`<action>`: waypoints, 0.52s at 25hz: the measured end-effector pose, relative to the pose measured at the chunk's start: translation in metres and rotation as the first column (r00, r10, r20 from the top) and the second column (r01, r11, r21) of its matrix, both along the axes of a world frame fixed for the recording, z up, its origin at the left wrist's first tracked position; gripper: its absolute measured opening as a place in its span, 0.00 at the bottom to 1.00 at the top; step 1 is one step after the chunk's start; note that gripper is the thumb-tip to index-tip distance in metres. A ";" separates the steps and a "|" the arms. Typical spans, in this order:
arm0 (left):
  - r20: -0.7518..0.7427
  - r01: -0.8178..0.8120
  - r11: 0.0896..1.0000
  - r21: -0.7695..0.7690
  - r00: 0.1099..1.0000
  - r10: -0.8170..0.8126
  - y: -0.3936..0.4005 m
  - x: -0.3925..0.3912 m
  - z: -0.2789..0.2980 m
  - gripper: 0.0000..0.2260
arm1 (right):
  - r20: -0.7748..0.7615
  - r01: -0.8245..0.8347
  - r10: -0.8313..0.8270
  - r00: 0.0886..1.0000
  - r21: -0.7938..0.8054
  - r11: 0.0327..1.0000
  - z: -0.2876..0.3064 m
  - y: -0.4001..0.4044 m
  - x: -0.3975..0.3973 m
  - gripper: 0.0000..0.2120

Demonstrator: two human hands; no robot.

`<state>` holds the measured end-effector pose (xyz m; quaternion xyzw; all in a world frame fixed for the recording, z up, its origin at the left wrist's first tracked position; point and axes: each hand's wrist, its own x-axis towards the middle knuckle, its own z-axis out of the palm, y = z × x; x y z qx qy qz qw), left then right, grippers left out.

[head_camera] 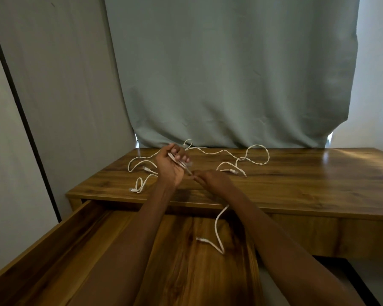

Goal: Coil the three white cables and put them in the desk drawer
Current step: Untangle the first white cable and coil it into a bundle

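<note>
At frame centre, the left hand point(171, 166) grips a part-wound white cable point(179, 161); the right hand point(210, 178) pinches its strand, likely feeding loops, tail point(218, 230) dangling into the open drawer point(53, 244); two cables point(248, 159) sprawl on the desk point(307, 180)

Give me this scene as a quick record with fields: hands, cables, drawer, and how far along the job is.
left hand: grips a part-wound white coil
right hand: pinches the same cable near the coil
hanging end: dangles over the open drawer
loose cables: one at desk left, one at desk right, uncoiled
desk: wooden, curtain behind
progress: first cable being coiled, none stowed
</note>
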<state>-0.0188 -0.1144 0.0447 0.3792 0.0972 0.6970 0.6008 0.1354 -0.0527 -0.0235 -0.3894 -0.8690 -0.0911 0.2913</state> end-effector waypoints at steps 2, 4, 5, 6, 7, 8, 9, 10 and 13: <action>-0.053 -0.245 0.965 -0.087 0.969 0.241 0.008 0.000 0.001 0.17 | 0.049 -0.114 0.111 0.993 0.061 0.992 -0.004 -0.008 -0.007 0.13; -0.332 -0.516 0.854 -0.064 0.818 0.470 0.012 -0.001 -0.002 0.16 | 0.060 -0.154 0.149 0.987 0.089 0.984 -0.001 -0.016 -0.013 0.11; -0.498 -0.633 0.774 0.027 0.663 0.559 0.014 -0.003 -0.007 0.15 | 0.048 -0.123 0.120 0.992 0.074 0.990 0.001 -0.019 -0.017 0.12; -0.608 -0.696 0.702 0.152 0.494 0.622 0.016 -0.005 -0.014 0.15 | 0.049 -0.078 0.075 0.996 0.060 0.995 0.002 -0.021 -0.020 0.14; -0.657 -0.714 0.645 0.272 0.352 0.667 0.018 -0.008 -0.022 0.15 | 0.060 -0.031 0.027 0.998 0.064 0.997 0.003 -0.022 -0.023 0.16; -0.673 -0.700 0.607 0.377 0.243 0.698 0.020 -0.014 -0.031 0.15 | 0.066 0.006 -0.011 0.998 0.063 0.998 0.001 -0.021 -0.026 0.16; -0.681 -0.675 0.577 0.461 0.148 0.717 0.022 -0.021 -0.038 0.16 | 0.072 0.029 -0.032 0.997 0.044 0.999 0.001 -0.021 -0.028 0.16; -0.696 -0.648 0.554 0.523 0.051 0.716 0.024 -0.029 -0.044 0.16 | 0.043 0.033 -0.032 0.999 -0.035 0.999 0.003 -0.023 -0.029 0.14; -0.797 -0.578 0.573 0.581 -0.260 0.545 0.025 -0.059 -0.059 0.17 | -0.360 -0.167 0.004 0.933 -0.423 0.890 0.013 -0.022 -0.025 0.09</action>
